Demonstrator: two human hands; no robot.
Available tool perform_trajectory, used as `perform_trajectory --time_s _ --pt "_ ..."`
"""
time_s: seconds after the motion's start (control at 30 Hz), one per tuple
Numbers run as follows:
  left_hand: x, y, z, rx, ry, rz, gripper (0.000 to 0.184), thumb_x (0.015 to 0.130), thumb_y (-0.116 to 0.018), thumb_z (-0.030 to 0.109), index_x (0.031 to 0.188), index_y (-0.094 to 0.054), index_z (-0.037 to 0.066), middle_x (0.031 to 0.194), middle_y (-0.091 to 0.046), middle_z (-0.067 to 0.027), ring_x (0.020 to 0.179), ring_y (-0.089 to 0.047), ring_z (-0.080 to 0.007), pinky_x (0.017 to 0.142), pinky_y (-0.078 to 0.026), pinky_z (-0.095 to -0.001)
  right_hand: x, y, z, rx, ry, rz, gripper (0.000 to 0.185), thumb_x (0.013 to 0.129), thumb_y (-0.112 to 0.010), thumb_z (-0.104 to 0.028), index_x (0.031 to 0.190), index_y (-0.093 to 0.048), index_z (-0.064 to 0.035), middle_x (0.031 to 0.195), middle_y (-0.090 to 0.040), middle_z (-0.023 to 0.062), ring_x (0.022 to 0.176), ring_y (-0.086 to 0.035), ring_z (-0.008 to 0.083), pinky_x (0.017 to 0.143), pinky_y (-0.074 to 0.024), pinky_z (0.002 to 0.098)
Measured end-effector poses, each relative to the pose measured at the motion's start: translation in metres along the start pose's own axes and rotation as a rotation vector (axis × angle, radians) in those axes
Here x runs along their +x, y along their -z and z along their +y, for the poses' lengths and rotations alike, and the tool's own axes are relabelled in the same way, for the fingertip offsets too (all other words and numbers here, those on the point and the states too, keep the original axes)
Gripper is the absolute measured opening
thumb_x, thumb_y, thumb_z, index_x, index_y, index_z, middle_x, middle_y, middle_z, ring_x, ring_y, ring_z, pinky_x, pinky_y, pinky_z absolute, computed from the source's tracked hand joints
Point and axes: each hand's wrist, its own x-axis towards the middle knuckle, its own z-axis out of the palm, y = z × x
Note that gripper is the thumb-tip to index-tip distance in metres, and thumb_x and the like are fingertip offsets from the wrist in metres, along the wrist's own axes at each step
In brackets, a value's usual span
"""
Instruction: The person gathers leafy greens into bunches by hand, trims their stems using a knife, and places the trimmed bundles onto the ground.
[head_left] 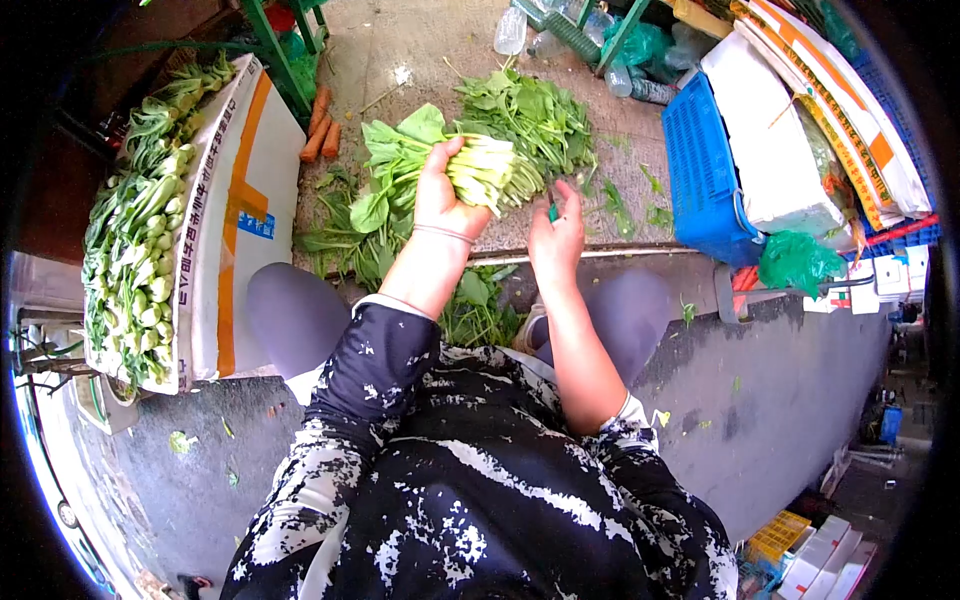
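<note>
My left hand (pixel 447 195) is closed around a bunch of leafy greens (pixel 485 170), leaves to the left and pale cut-looking stems to the right. Closed on a small green-handled tool (pixel 553 212), my right hand (pixel 558 235) is just right of the stem ends. A thin dark part, perhaps a blade, points up from that handle; most of it is hidden by the fingers. Beyond the bunch lies a pile of greens (pixel 530 115) on the ground. More loose leaves (pixel 345 225) are spread beneath and left of my left hand.
At left stands a white foam box (pixel 235 220) with leafy vegetables (pixel 150 250) on top. Carrots (pixel 320 125) lie beside it. On the right are a blue crate (pixel 700 165), a white foam box (pixel 765 125) and a green plastic bag (pixel 798 262). Plastic bottles (pixel 510 32) lie at the back.
</note>
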Motion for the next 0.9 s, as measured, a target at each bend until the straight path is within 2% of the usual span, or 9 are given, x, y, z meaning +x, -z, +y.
perform_trajectory --time_s 0.17,0.27,0.33,0.37,0.53,0.6,0.67,0.83,0.9 --pt "0.002 0.010 0.005 -0.053 0.014 -0.059 0.024 0.077 -0.053 0.018 0.096 -0.051 0.003 0.092 -0.057 -0.0123 0.087 -0.054 -0.0301 0.081 -0.043 -0.0429 0.019 -0.053 0.104 0.043 -0.105 -0.103 0.040 0.072 -0.060 -0.022 0.104 -0.048 -0.0001 0.081 -0.059 0.0159 0.078 -0.057 0.0276 0.071 -0.0425 0.0335" --pt "-0.002 0.015 0.008 -0.171 0.052 -0.229 0.024 0.077 -0.054 0.015 0.097 -0.050 0.003 0.093 -0.056 -0.0108 0.092 -0.052 -0.0295 0.087 -0.040 -0.0430 0.019 -0.068 0.105 0.031 -0.380 -0.399 0.053 0.074 -0.060 -0.033 0.112 -0.043 -0.0017 0.097 -0.055 0.0145 0.087 -0.054 0.0244 0.074 -0.0420 0.0360" --pt "-0.004 0.021 0.010 -0.149 0.048 -0.253 0.024 0.076 -0.055 0.014 0.096 -0.050 0.002 0.093 -0.056 -0.0094 0.094 -0.051 -0.0267 0.090 -0.038 -0.0420 0.017 -0.058 0.058 0.464 -0.577 -0.577 0.067 0.080 -0.051 -0.044 0.127 -0.027 -0.0032 0.124 -0.036 0.0146 0.109 -0.039 0.0247 0.087 -0.0339 0.0465" --pt "-0.006 0.022 0.011 -0.104 0.014 -0.279 0.025 0.077 -0.055 0.015 0.097 -0.050 0.001 0.094 -0.055 -0.0091 0.094 -0.051 -0.0253 0.091 -0.038 -0.0410 0.021 -0.063 0.065 0.516 -0.410 -0.573 0.078 0.081 -0.037 -0.057 0.134 -0.010 -0.0069 0.139 -0.013 0.0132 0.128 -0.013 0.0272 0.097 -0.0162 0.0539" --pt "-0.009 0.038 0.016 0.058 -0.099 -0.237 0.026 0.076 -0.057 0.011 0.100 -0.052 -0.001 0.097 -0.057 -0.0105 0.095 -0.053 -0.0222 0.088 -0.042 -0.0375 -0.006 -0.043 -0.003 1.077 -0.111 -0.255 0.075 0.083 -0.019 -0.060 0.135 -0.009 -0.0074 0.142 -0.001 0.0114 0.130 0.005 0.0226 0.100 0.0104 0.0465" --pt "-0.006 0.051 0.005 0.138 -0.147 -0.178 0.026 0.075 -0.056 0.005 0.099 -0.051 -0.002 0.095 -0.057 -0.0110 0.091 -0.055 -0.0224 0.082 -0.046 -0.0360 -0.011 -0.051 -0.021 1.046 -0.077 -0.168 0.074 0.084 -0.022 -0.058 0.135 -0.010 -0.0069 0.142 -0.003 0.0111 0.131 0.004 0.0214 0.103 0.0038 0.0420" --pt "-0.008 0.055 -0.011 0.226 -0.161 -0.168 0.031 0.073 -0.059 0.007 0.102 -0.050 -0.002 0.096 -0.057 -0.0123 0.094 -0.054 -0.0241 0.086 -0.043 -0.0363 -0.012 -0.061 -0.036 1.172 -0.127 -0.244 0.069 0.086 -0.031 -0.052 0.134 -0.015 -0.0058 0.141 -0.010 0.0113 0.128 -0.018 0.0227 0.103 -0.0136 0.0326" --pt "-0.007 0.053 0.017 0.244 0.012 -0.126 0.027 0.073 -0.060 0.009 0.096 -0.052 -0.002 0.090 -0.059 -0.0135 0.085 -0.057 -0.0245 0.081 -0.046 -0.0372 -0.009 -0.049 -0.033 0.928 -0.107 -0.392 0.068 0.086 -0.031 -0.052 0.133 -0.019 -0.0039 0.139 -0.017 0.0139 0.125 -0.023 0.0236 0.101 -0.0190 0.0351" --pt "-0.010 0.061 0.032 0.315 0.172 -0.120 0.027 0.073 -0.059 0.009 0.097 -0.052 -0.002 0.089 -0.059 -0.0138 0.082 -0.058 -0.0251 0.079 -0.047 -0.0378 -0.007 -0.020 -0.048 0.574 0.224 -0.393 0.059 0.085 -0.043 -0.038 0.130 -0.027 -0.0039 0.134 -0.028 0.0144 0.125 -0.023 0.0275 0.101 -0.0178 0.0393"
